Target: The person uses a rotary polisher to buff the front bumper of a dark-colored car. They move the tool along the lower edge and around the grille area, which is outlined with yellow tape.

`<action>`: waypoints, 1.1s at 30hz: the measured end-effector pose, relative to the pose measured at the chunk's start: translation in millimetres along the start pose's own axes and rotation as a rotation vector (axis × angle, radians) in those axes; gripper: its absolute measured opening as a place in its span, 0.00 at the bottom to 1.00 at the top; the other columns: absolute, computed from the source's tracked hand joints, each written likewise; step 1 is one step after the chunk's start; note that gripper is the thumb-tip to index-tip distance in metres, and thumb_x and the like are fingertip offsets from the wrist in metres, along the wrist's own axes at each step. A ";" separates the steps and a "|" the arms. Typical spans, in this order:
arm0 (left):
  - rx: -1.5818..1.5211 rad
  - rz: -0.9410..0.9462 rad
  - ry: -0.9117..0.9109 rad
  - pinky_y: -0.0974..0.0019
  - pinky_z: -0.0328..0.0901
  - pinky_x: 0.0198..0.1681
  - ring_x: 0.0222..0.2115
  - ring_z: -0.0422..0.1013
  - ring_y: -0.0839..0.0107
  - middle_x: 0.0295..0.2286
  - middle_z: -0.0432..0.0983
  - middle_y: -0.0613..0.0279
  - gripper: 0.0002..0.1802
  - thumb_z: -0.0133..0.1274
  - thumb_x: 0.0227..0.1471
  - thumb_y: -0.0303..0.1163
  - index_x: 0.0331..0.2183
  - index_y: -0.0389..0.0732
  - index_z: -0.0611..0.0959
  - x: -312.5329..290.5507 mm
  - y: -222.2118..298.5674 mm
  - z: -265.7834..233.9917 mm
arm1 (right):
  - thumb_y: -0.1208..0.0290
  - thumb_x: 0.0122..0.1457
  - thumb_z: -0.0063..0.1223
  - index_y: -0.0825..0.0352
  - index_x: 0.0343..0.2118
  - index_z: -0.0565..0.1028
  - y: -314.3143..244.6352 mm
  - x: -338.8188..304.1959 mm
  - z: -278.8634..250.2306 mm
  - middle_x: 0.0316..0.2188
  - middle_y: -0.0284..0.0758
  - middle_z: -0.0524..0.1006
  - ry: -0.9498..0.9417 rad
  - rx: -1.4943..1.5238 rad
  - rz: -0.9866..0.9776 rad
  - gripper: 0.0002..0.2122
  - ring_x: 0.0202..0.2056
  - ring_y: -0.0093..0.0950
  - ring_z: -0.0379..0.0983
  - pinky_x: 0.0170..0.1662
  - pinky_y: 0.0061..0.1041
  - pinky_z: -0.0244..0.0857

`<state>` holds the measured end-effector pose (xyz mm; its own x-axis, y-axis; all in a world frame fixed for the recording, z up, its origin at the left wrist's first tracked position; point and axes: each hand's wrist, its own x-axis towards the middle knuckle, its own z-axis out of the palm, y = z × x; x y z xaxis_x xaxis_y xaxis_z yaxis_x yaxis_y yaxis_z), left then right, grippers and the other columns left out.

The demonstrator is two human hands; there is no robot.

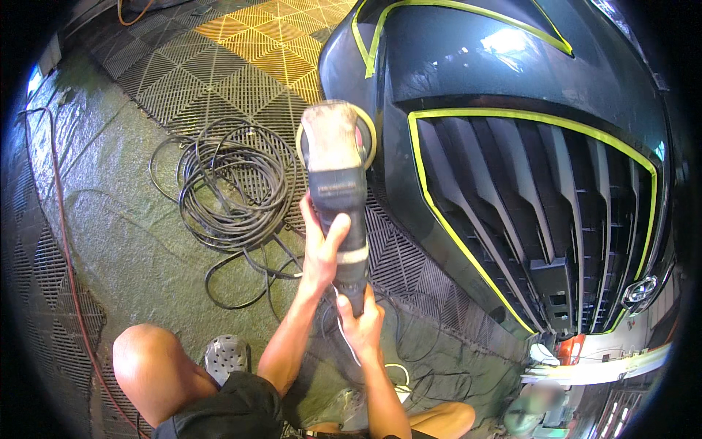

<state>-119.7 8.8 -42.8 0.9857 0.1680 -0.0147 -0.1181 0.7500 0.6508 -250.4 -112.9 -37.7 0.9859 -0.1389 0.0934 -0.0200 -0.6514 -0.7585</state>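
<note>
Both my hands grip a corded polisher (pixel 337 186), dark-bodied with a worn pale head and a round pad whose yellowish rim shows at both sides. My left hand (pixel 322 249) wraps its middle, thumb lying over the top. Lower down, my right hand (pixel 362 322) closes around the narrow rear end, where a white cord runs down. Just right of the tool's head stands the dark car front (pixel 453 73). Yellow-green masking tape (pixel 512 113) borders its slatted grille (pixel 512 190). Whether the pad touches the paint I cannot tell.
A coiled black cable (pixel 234 190) lies on the floor to the left, with loose loops trailing toward my arms. A red hose (pixel 71 271) runs along the far left. Grey and yellow grid tiles (pixel 252 36) cover the floor ahead. My bent knee and grey clog (pixel 227 357) are below.
</note>
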 end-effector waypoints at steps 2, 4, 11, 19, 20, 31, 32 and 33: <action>0.027 0.004 0.015 0.55 0.53 0.71 0.64 0.62 0.60 0.64 0.64 0.50 0.49 0.63 0.64 0.41 0.73 0.38 0.53 -15.5 -5.1 -3.3 | 0.50 0.67 0.67 0.71 0.57 0.76 3.9 -13.9 -4.7 0.33 0.46 0.87 -0.033 0.005 0.059 0.28 0.35 0.39 0.87 0.39 0.39 0.78; -0.016 -0.047 0.012 0.55 0.54 0.71 0.65 0.62 0.60 0.64 0.64 0.50 0.49 0.63 0.64 0.41 0.73 0.38 0.53 -20.0 -7.0 -7.0 | 0.49 0.67 0.67 0.70 0.57 0.76 6.4 -21.9 -5.0 0.33 0.46 0.87 -0.061 -0.008 0.126 0.28 0.35 0.40 0.87 0.39 0.39 0.78; 0.165 0.141 -0.064 0.54 0.57 0.70 0.63 0.65 0.60 0.64 0.66 0.48 0.51 0.63 0.65 0.42 0.74 0.39 0.50 32.3 19.1 -12.5 | 0.47 0.68 0.64 0.75 0.58 0.74 3.1 24.3 44.7 0.33 0.50 0.86 0.072 0.029 -0.078 0.32 0.36 0.44 0.88 0.39 0.40 0.78; 0.204 0.252 -0.020 0.58 0.59 0.68 0.60 0.67 0.62 0.61 0.69 0.49 0.48 0.63 0.67 0.44 0.72 0.36 0.54 101.7 49.9 -7.4 | 0.42 0.67 0.63 0.71 0.59 0.74 -30.4 96.5 55.1 0.36 0.46 0.87 -0.078 0.153 -0.023 0.34 0.37 0.38 0.87 0.42 0.38 0.77; 0.221 0.244 -0.012 0.58 0.59 0.68 0.60 0.67 0.62 0.61 0.69 0.49 0.48 0.63 0.66 0.45 0.72 0.36 0.54 99.9 48.0 -8.1 | 0.41 0.66 0.64 0.71 0.60 0.74 -29.8 94.9 52.7 0.38 0.46 0.87 -0.095 0.173 -0.002 0.35 0.39 0.38 0.86 0.43 0.38 0.77; 0.110 0.061 0.139 0.54 0.61 0.67 0.60 0.65 0.62 0.61 0.66 0.52 0.50 0.63 0.62 0.32 0.73 0.43 0.50 -31.0 -47.0 9.9 | 0.29 0.55 0.67 0.67 0.49 0.83 34.8 13.6 -29.1 0.31 0.48 0.87 -0.040 -0.122 0.232 0.38 0.37 0.49 0.88 0.42 0.47 0.78; 0.103 0.066 0.171 0.53 0.62 0.66 0.60 0.66 0.62 0.61 0.65 0.52 0.50 0.62 0.62 0.31 0.73 0.44 0.49 -43.9 -54.9 13.8 | 0.29 0.54 0.67 0.67 0.48 0.83 39.8 10.0 -42.5 0.30 0.48 0.87 -0.056 -0.155 0.199 0.38 0.36 0.50 0.87 0.41 0.47 0.78; 0.074 0.019 0.207 0.53 0.63 0.65 0.59 0.66 0.61 0.61 0.65 0.51 0.51 0.62 0.62 0.31 0.73 0.44 0.49 -55.2 -61.7 16.2 | 0.28 0.54 0.67 0.67 0.48 0.83 44.2 6.7 -54.3 0.30 0.49 0.87 -0.073 -0.214 0.192 0.39 0.36 0.50 0.87 0.41 0.47 0.78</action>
<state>-164.9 -57.1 -69.9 0.9369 0.3147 -0.1523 -0.1197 0.6980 0.7061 -253.7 -183.2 -35.5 0.9698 -0.2262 -0.0910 -0.2344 -0.7620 -0.6037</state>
